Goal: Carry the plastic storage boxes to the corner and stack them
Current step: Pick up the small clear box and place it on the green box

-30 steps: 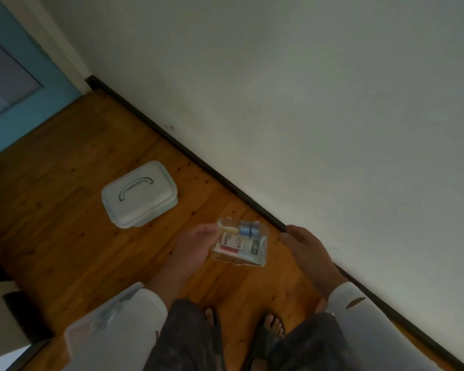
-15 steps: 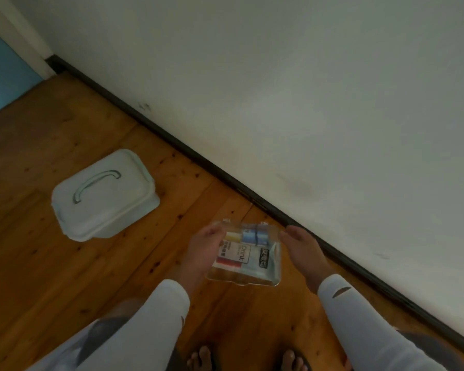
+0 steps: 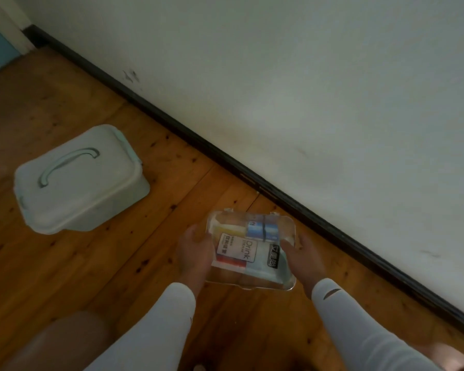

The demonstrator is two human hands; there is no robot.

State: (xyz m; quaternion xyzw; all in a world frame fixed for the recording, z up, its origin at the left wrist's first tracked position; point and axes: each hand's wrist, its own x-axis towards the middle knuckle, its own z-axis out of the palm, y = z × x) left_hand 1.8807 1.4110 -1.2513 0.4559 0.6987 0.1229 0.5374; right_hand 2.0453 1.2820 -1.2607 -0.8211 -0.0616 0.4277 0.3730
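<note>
Since the earlier frame, the clear box [image 3: 252, 249] has been lowered and brought nearer the floor [image 3: 91, 263], and the white box [image 3: 78, 180] is now seen larger and further left. The clear box is held between 2 hands: the left hand [image 3: 194, 253] is pressed against its left side, and the right hand [image 3: 303, 254] against its right side, each grip clasped on the box. Packets and a blue-and-white item are seen through its lid. It is held above the floor, near the black skirting [image 3: 225, 156]. The white box, lidded with a handle on top, rests on the floor, well apart to the left.
</note>
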